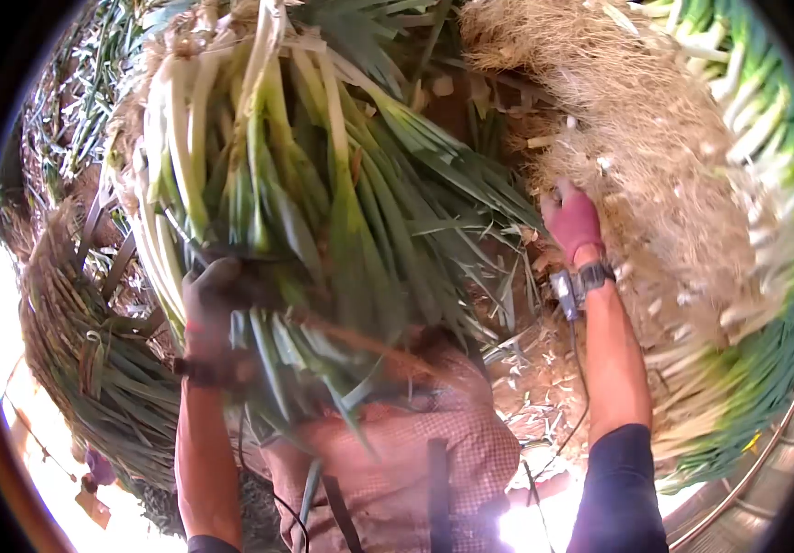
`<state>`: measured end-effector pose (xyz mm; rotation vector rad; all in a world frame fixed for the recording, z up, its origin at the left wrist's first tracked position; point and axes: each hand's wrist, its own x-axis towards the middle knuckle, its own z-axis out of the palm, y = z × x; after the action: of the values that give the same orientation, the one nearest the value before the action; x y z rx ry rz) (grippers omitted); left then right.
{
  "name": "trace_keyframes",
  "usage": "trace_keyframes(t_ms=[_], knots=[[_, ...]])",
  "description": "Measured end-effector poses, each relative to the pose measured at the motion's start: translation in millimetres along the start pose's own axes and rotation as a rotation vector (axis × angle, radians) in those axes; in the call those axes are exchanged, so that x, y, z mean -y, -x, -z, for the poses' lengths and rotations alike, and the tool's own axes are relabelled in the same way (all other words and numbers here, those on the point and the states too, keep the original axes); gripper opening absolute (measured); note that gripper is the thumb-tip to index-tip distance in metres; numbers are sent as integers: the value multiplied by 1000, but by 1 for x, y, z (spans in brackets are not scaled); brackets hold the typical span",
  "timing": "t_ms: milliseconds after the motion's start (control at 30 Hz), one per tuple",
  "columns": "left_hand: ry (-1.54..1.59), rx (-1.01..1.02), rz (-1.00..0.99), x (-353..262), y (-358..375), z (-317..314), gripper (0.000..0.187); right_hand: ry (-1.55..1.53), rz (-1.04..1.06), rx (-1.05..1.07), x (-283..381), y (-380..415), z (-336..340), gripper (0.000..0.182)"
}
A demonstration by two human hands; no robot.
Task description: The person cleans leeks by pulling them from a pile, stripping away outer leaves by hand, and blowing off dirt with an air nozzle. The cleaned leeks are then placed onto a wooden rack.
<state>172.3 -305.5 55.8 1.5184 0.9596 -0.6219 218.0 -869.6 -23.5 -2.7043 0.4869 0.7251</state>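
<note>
A big bunch of green onions (259, 157) fills the upper left, white stalk ends up and green leaves hanging down toward my body. My left hand (217, 290), in a dark glove, is at the left side of these leaves. Motion smears its fingers, and a dark thin shape beside them is too blurred to name. My right hand (572, 221), in a pinkish-red glove with bare fingertips, reaches to the edge of a thick mass of pale roots (636, 138). Its fingers are apart with nothing visible in them. Leaf tips from the bunch end close beside it.
More green onions (765, 120) are stacked along the right, roots inward. Another bundle (93, 378) curves along the left. Loose leaf scraps (531, 405) litter the brown ground. A checked cloth (397, 452) covers my front. A cable (584, 387) hangs from my right wrist device.
</note>
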Motion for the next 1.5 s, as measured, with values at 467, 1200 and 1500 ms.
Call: trace_keyframes(t_ms=[467, 1200, 1500], knots=[[-482, -123, -265, 24, -8, 6, 23, 647, -315, 227, -74, -250, -16, 59], [180, -107, 31, -16, 4, -26, 37, -920, -191, 190, 72, 144, -6, 24], [650, -141, -144, 85, 141, 125, 39, -381, 751, 200, 310, 265, 7, 13]])
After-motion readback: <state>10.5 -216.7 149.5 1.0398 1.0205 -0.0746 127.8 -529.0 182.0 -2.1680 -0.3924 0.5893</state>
